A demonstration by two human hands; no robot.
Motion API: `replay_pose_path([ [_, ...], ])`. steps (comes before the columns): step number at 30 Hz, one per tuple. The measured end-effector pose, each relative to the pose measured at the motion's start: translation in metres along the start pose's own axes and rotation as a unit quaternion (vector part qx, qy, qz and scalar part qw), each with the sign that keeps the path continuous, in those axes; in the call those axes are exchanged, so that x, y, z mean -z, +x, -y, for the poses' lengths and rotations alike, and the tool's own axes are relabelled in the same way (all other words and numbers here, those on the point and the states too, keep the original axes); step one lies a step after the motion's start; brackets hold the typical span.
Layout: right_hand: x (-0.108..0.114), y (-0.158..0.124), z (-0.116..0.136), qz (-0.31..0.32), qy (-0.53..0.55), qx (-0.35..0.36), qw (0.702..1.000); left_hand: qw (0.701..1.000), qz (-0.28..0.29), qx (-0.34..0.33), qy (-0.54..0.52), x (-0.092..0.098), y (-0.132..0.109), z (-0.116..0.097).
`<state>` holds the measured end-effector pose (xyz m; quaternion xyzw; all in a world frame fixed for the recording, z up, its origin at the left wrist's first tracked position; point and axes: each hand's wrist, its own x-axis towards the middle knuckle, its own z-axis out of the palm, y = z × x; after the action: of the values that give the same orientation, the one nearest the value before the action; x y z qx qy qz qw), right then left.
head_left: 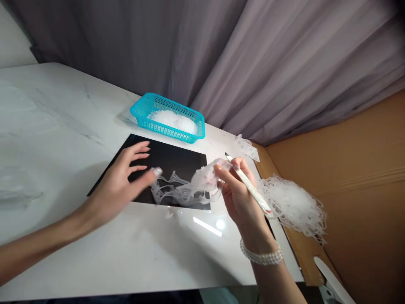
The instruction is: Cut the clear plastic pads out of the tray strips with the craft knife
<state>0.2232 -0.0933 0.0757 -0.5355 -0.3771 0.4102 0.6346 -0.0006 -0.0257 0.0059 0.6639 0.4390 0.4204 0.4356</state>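
Note:
My right hand [236, 188], with a beaded bracelet at the wrist, holds a translucent white stringy piece [202, 179] between thumb and fingers. A white pen-like tool [253, 191] with a dark tip also lies in this hand. Strands of the piece hang over the right part of a black rectangular sheet [171, 158]. My left hand [126, 175] is spread over the sheet's left side, fingers apart, its thumb close to the ends of the strands.
Behind the sheet stands a blue basket [172, 131] holding white material. A translucent scrap [247, 147] lies at the back right. White stringy material [294, 207] hangs by the cardboard [348, 181] at right. A grey curtain [190, 50] closes off the back.

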Motion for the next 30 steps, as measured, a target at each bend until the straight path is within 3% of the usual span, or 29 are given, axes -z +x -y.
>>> replay_pose_path([
  [2, -0.009, -0.002, -0.002, 0.007, 0.011, -0.014, 1.000, 0.989, 0.037, -0.122, 0.071, -0.015, -0.007, -0.009],
  [4, -0.015, -0.004, -0.004, 0.019, 0.015, -0.023, 0.999, 0.979, 0.092, -0.168, 0.074, -0.031, -0.011, -0.019],
  [8, -0.009, -0.007, -0.002, 0.042, -0.028, -0.021, 0.999, 0.989, 0.132, -0.061, 0.014, -0.044, -0.003, -0.034],
  [11, 0.009, -0.009, 0.007, 0.065, -0.118, -0.015, 0.991, 0.992, 0.125, 0.012, -0.022, -0.031, 0.005, -0.043],
  [13, 0.020, -0.011, 0.013, 0.080, -0.176, -0.010, 0.981, 0.985, 0.152, 0.057, -0.062, -0.020, 0.009, -0.050],
  [16, 0.026, -0.017, 0.012, 0.127, -0.189, -0.033, 0.973, 0.966, 0.206, 0.105, -0.114, -0.013, 0.010, -0.062],
  [19, 0.024, -0.021, 0.000, 0.154, -0.080, -0.069, 0.982, 0.948, 0.213, 0.147, -0.183, -0.019, 0.002, -0.073],
  [22, 0.026, -0.021, -0.010, 0.107, -0.004, -0.068, 0.992, 0.911, 0.192, 0.239, -0.275, -0.031, -0.015, -0.081],
  [24, 0.032, -0.018, -0.012, 0.067, -0.034, -0.041, 0.996, 0.876, 0.195, 0.286, -0.337, -0.040, -0.025, -0.082],
  [27, 0.039, -0.005, -0.012, 0.052, -0.117, 0.004, 0.992, 0.856, 0.207, 0.287, -0.376, -0.053, -0.025, -0.074],
  [30, 0.036, 0.020, -0.011, 0.072, -0.148, 0.038, 0.986, 0.913, 0.184, 0.204, -0.302, -0.056, 0.002, -0.059],
])
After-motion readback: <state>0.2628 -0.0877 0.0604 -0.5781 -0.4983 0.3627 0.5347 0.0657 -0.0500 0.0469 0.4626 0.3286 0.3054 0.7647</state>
